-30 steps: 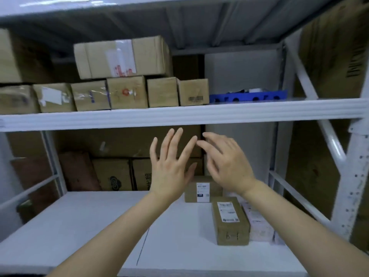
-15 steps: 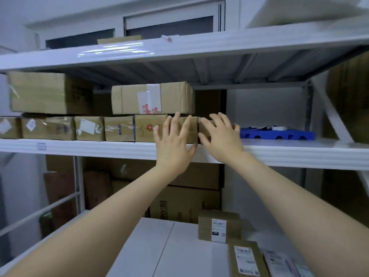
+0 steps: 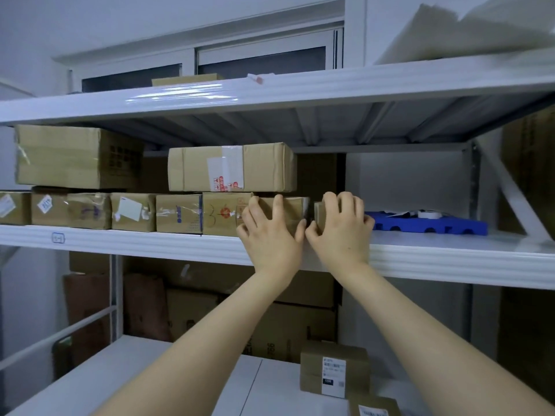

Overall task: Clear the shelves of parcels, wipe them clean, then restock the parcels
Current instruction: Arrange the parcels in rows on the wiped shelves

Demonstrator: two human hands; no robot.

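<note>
Cardboard parcels stand in a tight row (image 3: 135, 211) along the front of the middle shelf (image 3: 150, 240), faces outward, so each can be taken from the edge without reaching deep. The person works from the row's right end, where the boxes have a free side. The right hand (image 3: 339, 232) grasps the end box (image 3: 319, 213), fingers hooked over its top and thumb pressed on its left face, in the narrow gap between it and its neighbour. The left hand (image 3: 270, 235) grips the second box (image 3: 288, 211), fingers curled over its top front edge and palm flat on its face. Hooking from above gives a pull toward the body, which suits boxes held above chest height.

A big box (image 3: 231, 168) lies on top of the row, and its right end appears to rest on the second box, so that one may drag or tip the load as it slides out. The end box stands clear of it. A blue tray (image 3: 426, 228) sits just beside the right hand. On the lower shelf (image 3: 150, 370) a labelled parcel (image 3: 335, 367) stands, likely where cleared boxes are set down. Clearing looks barely begun.
</note>
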